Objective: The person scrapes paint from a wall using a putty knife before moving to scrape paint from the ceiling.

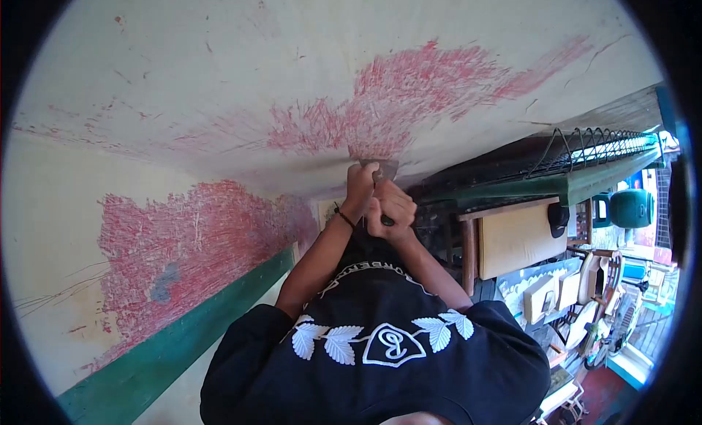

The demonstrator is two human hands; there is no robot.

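A scraper (387, 167) with a broad metal blade is pressed against the pale wall (219, 52), at the lower edge of a scratched pink-red patch (424, 78). My right hand (395, 209) is closed around its handle, whose dark end shows below the fist. My left hand (360, 187), with a dark band on the wrist, is closed at the scraper near the blade, its thumb on top. Part of the blade and most of the handle are hidden by my fingers.
Another scraped red patch (190, 257) is on the left wall, above a green band (183, 315). To the right are a dark ledge with a wire rack (585, 154), a cushioned wooden piece (519, 238), a green container (632, 208) and assorted furniture.
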